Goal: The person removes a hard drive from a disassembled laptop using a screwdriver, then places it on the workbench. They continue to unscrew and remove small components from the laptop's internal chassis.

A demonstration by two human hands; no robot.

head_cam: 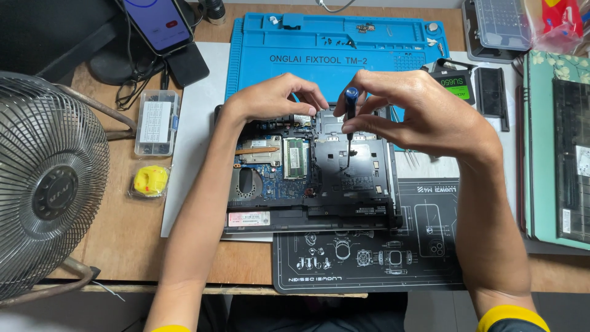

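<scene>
Showing the head view: the right hand (424, 117) is pinching a blue-capped screwdriver (350, 117) upright between thumb and fingers, its tip resting on the black inner frame of an opened laptop (307, 169). The left hand (276, 98) is resting with its fingertips on the laptop's far edge; it is grasping nothing that shows, its fingers bent but not clenched. The laptop is lying bottom-up with its cover already off, so the blue circuit board, a copper heat pipe, the fan recess and a green memory module (295, 158) are lying exposed; judging from this, disassembly is well under way, while the frame and board are still sitting in place. Beyond the laptop, a blue mat (319, 43) is carrying a few small loose screws. Right of the laptop, a solid-state drive (452, 83) is lying flat. Near its front edge, a black mat (369, 258) is spreading out. Left of the laptop, a clear parts box (157, 123) and a metal fan (43, 184) are standing.
</scene>
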